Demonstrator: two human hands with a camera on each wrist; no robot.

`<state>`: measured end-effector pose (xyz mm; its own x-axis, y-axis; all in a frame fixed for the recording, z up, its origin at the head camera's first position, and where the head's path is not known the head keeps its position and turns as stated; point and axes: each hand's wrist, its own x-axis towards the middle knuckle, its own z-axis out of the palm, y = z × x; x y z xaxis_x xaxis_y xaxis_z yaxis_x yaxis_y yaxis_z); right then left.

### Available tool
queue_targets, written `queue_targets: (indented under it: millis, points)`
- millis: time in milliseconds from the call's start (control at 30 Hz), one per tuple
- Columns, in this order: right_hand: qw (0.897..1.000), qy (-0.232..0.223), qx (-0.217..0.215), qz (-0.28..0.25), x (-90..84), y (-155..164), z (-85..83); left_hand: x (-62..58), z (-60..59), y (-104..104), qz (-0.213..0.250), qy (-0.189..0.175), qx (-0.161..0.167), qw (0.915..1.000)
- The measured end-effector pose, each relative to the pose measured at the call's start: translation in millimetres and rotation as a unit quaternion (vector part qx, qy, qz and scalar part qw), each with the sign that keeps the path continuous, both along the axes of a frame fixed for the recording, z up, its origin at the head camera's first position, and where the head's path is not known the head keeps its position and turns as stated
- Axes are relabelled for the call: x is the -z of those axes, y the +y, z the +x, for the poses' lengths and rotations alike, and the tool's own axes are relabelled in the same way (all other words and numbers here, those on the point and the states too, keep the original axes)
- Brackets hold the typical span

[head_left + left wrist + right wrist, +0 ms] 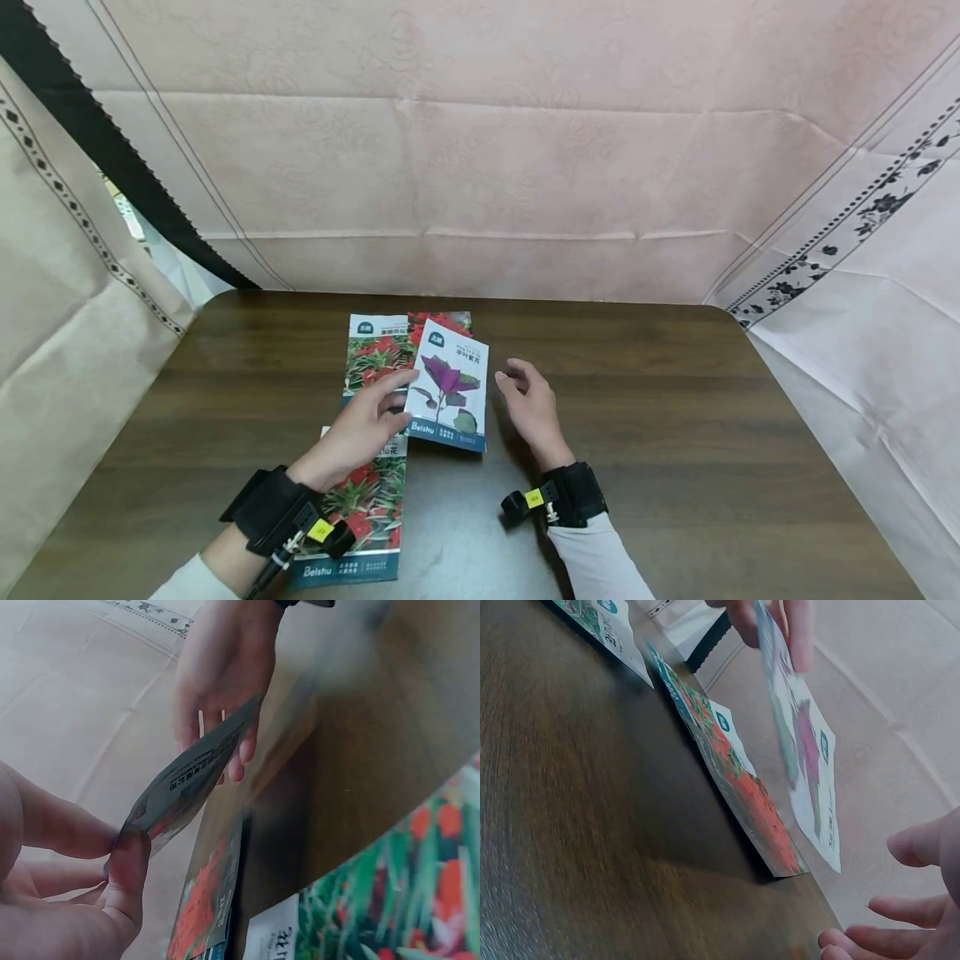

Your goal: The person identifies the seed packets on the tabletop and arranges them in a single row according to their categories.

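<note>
My left hand (365, 432) pinches a white seed packet (450, 379) by its left edge, thumb against fingers. A purple flower and a blue bottom band are printed on the packet's front. It is raised above the table, and its back shows in the left wrist view. To its right, apart from it, my right hand (534, 412) hovers with relaxed fingers and holds nothing. Beneath and behind the held packet lie red-flower packets (375, 354), partly overlapping. Closer to me is another red-flower packet (367, 500), partly hidden by my left hand and wrist.
The packets lie on a brown wooden table (660, 433) with a pale shiny patch near the front. Pale patterned cloth (525, 183) hangs behind the far edge and at both sides. Each wrist wears a black strap (576, 493) with a small camera.
</note>
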<state>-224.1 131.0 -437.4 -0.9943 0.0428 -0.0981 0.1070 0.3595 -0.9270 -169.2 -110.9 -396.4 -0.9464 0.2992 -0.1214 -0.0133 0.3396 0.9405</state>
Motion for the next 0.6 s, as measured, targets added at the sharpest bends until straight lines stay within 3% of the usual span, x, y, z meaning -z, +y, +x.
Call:
queue_targets:
  millis: [200, 600]
  points:
    - [1.0, 0.003, 0.0, 0.001, 2.2, -3.9, 1.5, -1.7, 17.5, -4.7, 0.006, -0.001, 0.001, 1.0]
    - [0.996, -0.014, -0.06, -0.06, 2.2, -7.0, 1.6, -8.3, 39.4, -6.3, -0.001, -0.01, -0.007, 0.9999]
